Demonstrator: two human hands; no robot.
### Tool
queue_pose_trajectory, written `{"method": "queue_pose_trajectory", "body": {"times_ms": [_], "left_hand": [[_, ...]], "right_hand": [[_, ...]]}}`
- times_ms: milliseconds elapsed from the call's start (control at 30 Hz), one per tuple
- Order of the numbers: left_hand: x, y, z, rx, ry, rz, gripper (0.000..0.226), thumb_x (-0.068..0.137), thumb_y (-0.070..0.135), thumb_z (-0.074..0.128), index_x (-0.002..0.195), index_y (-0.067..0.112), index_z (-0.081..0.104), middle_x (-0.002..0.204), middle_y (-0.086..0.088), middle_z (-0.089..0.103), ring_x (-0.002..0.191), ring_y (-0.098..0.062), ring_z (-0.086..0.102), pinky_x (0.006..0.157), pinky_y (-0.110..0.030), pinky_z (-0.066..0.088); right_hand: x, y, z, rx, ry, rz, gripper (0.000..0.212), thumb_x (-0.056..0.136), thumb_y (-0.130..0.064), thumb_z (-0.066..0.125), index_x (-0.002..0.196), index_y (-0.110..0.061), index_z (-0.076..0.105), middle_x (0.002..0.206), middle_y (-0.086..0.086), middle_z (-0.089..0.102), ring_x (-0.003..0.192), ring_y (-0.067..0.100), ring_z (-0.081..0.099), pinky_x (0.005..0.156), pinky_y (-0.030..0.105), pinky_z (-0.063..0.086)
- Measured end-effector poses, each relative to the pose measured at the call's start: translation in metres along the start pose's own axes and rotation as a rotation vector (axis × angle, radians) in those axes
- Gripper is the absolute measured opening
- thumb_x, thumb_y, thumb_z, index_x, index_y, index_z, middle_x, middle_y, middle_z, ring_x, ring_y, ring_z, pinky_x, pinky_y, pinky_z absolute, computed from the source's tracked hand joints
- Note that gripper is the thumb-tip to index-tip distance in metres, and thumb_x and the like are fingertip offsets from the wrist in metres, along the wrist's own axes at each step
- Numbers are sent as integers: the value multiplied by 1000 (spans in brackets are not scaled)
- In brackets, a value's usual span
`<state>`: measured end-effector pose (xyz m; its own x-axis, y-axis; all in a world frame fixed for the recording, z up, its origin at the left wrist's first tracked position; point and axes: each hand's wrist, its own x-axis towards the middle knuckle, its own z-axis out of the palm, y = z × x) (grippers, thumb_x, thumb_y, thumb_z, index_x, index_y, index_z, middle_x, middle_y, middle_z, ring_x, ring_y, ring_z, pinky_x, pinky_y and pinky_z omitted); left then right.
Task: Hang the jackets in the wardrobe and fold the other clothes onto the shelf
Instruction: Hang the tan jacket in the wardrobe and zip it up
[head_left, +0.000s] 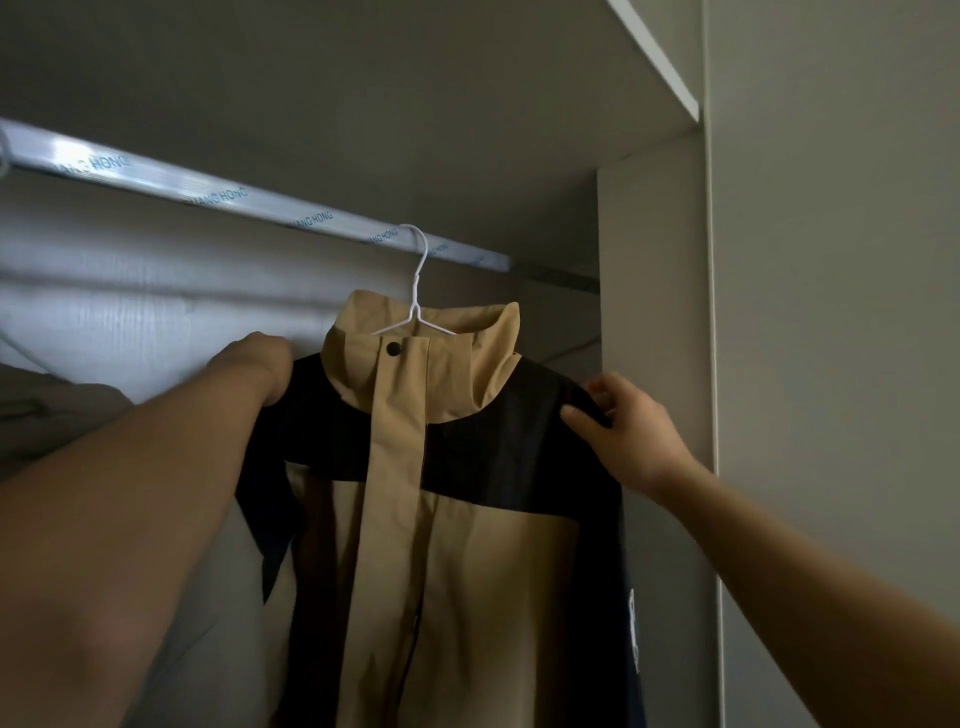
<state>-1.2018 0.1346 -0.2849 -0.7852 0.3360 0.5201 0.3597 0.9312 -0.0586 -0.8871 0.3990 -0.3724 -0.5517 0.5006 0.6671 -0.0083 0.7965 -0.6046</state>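
Note:
A tan and black jacket (415, 519) hangs on a white wire hanger (417, 291), whose hook sits over the silver wardrobe rail (218, 195). My left hand (260, 364) grips the jacket's left shoulder with curled fingers. My right hand (623, 436) pinches the black fabric of the right shoulder between thumb and fingers. The jacket faces me, zipped, with its collar upright.
A grey garment (57, 415) hangs at the far left behind my left arm. The wardrobe's side panel (654, 312) stands just right of the jacket, with a shelf (660, 57) overhead. The rail runs bare to the left of the hanger.

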Motion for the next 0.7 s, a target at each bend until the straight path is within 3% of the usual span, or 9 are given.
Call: {"method": "queue_pose_trajectory", "body": {"times_ms": [100, 233, 333, 433, 533, 600, 700], "left_hand": [[3, -3, 0, -12, -4, -8, 40, 88, -3, 52, 128, 2, 58, 133, -22, 55, 119, -37, 59, 96, -39, 50], [2, 0, 2, -18, -16, 10, 38, 90, -2, 53, 127, 1, 58, 131, -23, 56, 117, -37, 59, 95, -38, 50], [0, 2, 2, -26, -33, 2, 36, 91, -1, 55, 127, 1, 59, 131, -22, 57, 117, -36, 60, 94, -36, 50], [-5, -6, 5, -28, -57, -43, 38, 92, 3, 59, 130, 1, 58, 136, -21, 56, 122, -32, 59, 97, -33, 49], [-10, -22, 16, -89, -138, -73, 34, 92, 5, 63, 126, 2, 63, 130, -18, 62, 114, -28, 65, 85, -27, 51], [-11, -27, 21, -175, -190, -57, 28, 93, 6, 62, 120, 1, 68, 120, -18, 66, 103, -29, 68, 76, -28, 53], [-9, -22, 17, -323, -150, 29, 22, 94, 10, 59, 112, 8, 71, 113, -15, 67, 98, -30, 66, 73, -31, 52]], "right_hand": [[-14, 17, 5, 0, 81, -22, 33, 94, -30, 69, 125, -32, 58, 108, -12, 63, 96, 6, 62, 80, 27, 56], [-16, 22, 11, -5, 222, 29, 26, 100, -22, 61, 126, -24, 62, 100, -15, 64, 90, 6, 60, 65, 9, 41], [-5, 17, 4, -18, 279, 55, 26, 103, -20, 52, 125, -18, 65, 109, -2, 69, 87, 9, 56, 62, 13, 40], [6, 13, -8, 9, 334, 60, 27, 104, -18, 45, 119, -19, 67, 103, 0, 67, 86, 14, 58, 64, 20, 40], [14, 8, -20, -3, 172, 94, 30, 104, -17, 41, 117, -17, 68, 104, 3, 66, 88, 18, 60, 71, 25, 43], [19, 1, -26, -103, 112, 81, 30, 102, -20, 38, 101, -22, 69, 94, 4, 67, 82, 22, 62, 70, 30, 44], [25, -17, -18, -397, 199, 14, 19, 100, -29, 38, 94, -31, 56, 80, -5, 54, 64, 7, 47, 54, 25, 35]]}}
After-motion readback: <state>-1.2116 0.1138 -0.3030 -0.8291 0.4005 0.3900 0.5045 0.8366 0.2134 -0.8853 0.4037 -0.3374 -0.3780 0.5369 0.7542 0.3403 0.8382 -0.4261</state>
